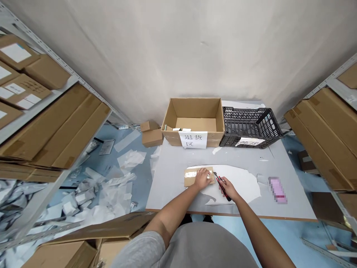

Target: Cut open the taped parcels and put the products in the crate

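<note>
A small cardboard box (189, 181) with white tape or a label along its top lies flat on the table. My left hand (202, 178) rests over its right half, fingers bent and holding it against the surface. In my right hand (228, 189) is a red and black utility knife (228, 198), gripped around the handle. Its blade end points up and left, close to the box's right edge; whether it touches the cardboard I cannot tell. Beneath both hands spreads a torn white paper sheet (241, 182).
Behind stand an open carton (195, 111) with a paper sign and a black plastic crate (251, 128). A pixelated pink item (277, 190) lies at right on the table (170, 167). Shelves with cartons flank both sides. Paper scraps (117, 190) litter the floor at left.
</note>
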The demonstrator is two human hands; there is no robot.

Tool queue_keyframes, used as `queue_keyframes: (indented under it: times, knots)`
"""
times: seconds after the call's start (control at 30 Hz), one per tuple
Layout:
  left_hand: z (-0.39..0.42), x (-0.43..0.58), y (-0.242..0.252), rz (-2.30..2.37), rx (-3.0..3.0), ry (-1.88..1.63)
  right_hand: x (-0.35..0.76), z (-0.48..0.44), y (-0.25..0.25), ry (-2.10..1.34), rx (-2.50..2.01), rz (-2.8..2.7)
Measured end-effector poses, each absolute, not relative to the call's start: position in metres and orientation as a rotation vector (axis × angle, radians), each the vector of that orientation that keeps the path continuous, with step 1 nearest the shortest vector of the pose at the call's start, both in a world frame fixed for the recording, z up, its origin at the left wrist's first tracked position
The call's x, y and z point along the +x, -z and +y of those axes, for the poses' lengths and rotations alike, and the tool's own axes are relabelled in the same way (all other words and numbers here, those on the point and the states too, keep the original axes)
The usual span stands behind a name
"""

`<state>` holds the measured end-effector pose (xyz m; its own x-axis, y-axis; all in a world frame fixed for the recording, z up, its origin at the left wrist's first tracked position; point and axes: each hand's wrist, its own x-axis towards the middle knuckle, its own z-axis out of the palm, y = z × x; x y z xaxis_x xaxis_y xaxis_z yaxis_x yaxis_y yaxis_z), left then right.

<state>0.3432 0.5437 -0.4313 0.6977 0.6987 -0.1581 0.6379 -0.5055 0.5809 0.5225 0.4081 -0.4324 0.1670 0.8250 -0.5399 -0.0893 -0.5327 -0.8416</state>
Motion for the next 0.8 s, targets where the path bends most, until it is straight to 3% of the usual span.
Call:
queue_keyframes:
  times: [0.53, 0.8]
  knots:
    - [0.544, 0.345, 0.427, 1.059, 2.181, -0.154, 0.519, 0.391, 0.434, -1.514, -1.760, -0.646]
    - [0.552, 0.348, 0.429, 1.121, 2.201, -0.151, 0.497, 0.390, 0.434, -1.370, -1.780, -0.589]
